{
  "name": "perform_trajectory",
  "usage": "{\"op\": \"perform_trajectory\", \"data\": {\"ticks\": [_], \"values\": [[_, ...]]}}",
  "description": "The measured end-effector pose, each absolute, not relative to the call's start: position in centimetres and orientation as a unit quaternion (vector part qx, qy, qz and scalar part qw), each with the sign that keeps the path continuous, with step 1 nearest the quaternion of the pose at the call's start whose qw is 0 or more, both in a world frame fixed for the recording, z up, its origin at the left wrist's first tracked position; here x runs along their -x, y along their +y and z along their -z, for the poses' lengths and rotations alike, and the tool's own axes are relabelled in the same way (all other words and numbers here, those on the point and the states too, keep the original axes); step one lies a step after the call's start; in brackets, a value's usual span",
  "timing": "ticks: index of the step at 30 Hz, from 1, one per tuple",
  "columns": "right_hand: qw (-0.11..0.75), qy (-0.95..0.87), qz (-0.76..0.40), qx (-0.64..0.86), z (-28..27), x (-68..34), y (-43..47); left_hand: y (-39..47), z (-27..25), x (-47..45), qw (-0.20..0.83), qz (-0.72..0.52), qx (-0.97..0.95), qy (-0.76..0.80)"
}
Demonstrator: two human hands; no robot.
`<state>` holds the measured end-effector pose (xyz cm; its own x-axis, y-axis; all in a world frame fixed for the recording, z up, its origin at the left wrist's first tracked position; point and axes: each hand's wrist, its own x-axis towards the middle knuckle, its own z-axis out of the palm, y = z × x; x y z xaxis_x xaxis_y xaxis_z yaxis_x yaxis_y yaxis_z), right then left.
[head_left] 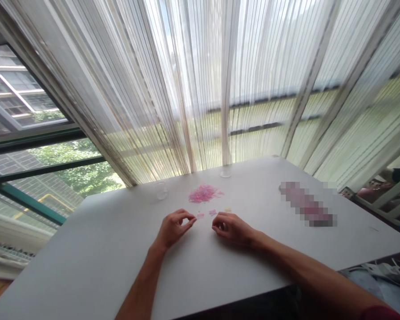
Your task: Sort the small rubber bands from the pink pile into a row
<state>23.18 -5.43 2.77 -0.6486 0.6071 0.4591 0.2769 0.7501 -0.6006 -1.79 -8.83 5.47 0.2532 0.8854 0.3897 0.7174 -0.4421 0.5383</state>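
My left hand (177, 227) hovers low over the white table (119, 253), thumb and forefinger tips pinched together. Anything between them is too small to make out. Just beyond those fingertips lies a small pink cluster of thin pieces (200, 216). My right hand (232, 227) rests with curled fingers, and what they may hold is hidden. Close above it sit a purple-pink cluster (213, 213) and a yellowish one (227, 210), partly behind the knuckles. Farther back is a loose pile of thin pink and purple pieces (204, 194).
Two clear, shallow containers stand toward the back, one left of the pile (162, 190) and one at the far edge (225, 173). A pixelated pinkish object (306, 204) lies at the right. White cables (383, 269) are beside the near right edge. Sheer curtains (203, 89) hang behind.
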Motion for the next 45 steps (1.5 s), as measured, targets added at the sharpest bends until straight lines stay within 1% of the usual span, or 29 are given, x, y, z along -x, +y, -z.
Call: {"op": "perform_trajectory", "data": {"ticks": [3, 6, 12, 20, 36, 42, 45], "values": [[0.335, -0.872, -0.256, 0.249, -2.7, -23.3, -5.4, -8.3, -5.6, 4.0, 0.067, -0.342, -0.755, 0.555], [0.337, -0.871, -0.258, 0.248, -2.7, -23.3, -5.3, -8.1, -5.6, 5.2, 0.044, -0.324, -0.743, 0.583], [0.335, -0.867, -0.267, 0.253, -2.8, -23.3, -5.3, -8.3, -5.7, 4.9, 0.064, -0.280, -0.738, 0.610], [0.335, -0.868, -0.265, 0.252, -2.6, -23.4, -5.2, -8.3, -6.0, 4.4, 0.096, -0.276, -0.745, 0.600], [0.329, -0.869, -0.269, 0.252, -2.8, -23.5, -5.2, -8.1, -5.4, 4.7, 0.081, -0.247, -0.759, 0.597], [0.329, -0.872, -0.265, 0.249, -2.9, -23.5, -5.3, -8.1, -5.1, 4.1, 0.057, -0.248, -0.785, 0.564], [0.331, -0.871, -0.264, 0.249, -2.8, -23.4, -5.3, -8.1, -5.0, 3.7, 0.062, -0.233, -0.792, 0.561]]}}
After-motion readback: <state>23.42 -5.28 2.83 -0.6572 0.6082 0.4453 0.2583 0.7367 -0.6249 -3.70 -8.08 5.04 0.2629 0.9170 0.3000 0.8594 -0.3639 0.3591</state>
